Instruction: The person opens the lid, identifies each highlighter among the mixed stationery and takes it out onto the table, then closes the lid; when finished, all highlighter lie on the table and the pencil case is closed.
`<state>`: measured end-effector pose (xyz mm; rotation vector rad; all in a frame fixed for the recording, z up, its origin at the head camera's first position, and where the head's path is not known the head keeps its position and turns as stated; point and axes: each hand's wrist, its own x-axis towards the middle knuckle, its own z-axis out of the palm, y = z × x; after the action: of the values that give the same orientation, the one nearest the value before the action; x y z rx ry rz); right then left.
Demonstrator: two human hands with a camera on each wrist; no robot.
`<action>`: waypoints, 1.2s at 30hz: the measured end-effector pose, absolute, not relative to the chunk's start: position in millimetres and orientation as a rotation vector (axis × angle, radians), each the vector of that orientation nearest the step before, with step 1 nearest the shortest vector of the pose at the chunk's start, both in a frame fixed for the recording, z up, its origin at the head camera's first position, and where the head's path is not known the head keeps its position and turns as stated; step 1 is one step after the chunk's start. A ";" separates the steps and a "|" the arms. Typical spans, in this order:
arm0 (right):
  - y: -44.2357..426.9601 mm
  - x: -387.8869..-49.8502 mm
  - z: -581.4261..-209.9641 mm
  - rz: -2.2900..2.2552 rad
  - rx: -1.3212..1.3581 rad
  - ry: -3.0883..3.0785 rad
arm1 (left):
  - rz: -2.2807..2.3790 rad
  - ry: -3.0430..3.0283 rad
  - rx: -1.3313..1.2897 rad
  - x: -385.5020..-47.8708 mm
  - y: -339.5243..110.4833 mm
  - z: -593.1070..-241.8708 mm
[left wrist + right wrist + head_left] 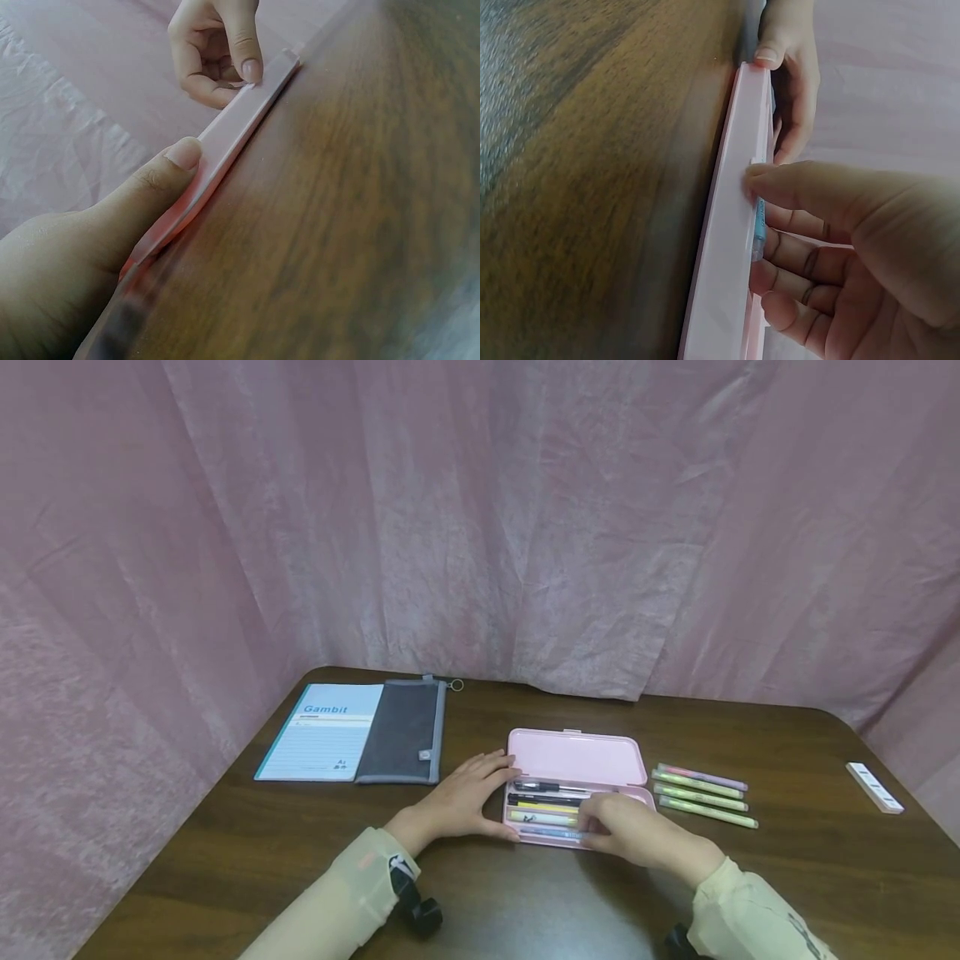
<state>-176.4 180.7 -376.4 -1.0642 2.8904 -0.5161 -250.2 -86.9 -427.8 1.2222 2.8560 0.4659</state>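
An open pink pencil case (577, 757) lies on the table, its lid folded back. My left hand (467, 795) rests at the case's left end, fingers extended by the lid and thumb against the near wall, as the left wrist view shows. My right hand (637, 828) reaches over the right part of the tray. Its thumb and fingers pinch a slim pen with blue lettering (760, 219) just inside the near wall. Other pens lie there, including a black pen (536, 786) and a pale yellow highlighter (540, 818). The hand covers their right ends.
Several highlighters (705, 793) lie right of the case. Farther right is a narrow white box (875, 787). A notebook (322, 735) and a grey zip pouch (401, 735) lie to the left. Pink curtains (525, 527) hang behind the brown table (480, 893).
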 end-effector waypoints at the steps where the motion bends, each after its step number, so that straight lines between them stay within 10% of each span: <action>1: 180.7 -176.5 -376.1 -0.528 -1.060 2.890 | 0.467 2.855 1.223 -250.3 -86.9 -427.3; 36: 210.6 -168.5 -345.8 -0.578 -1.013 2.985 | 0.454 2.842 1.212 -251.7 -86.1 -428.0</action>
<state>-168.5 210.6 -345.8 -1.0126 2.9848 -0.5784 -251.7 -86.1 -428.0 1.2115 2.8418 0.4541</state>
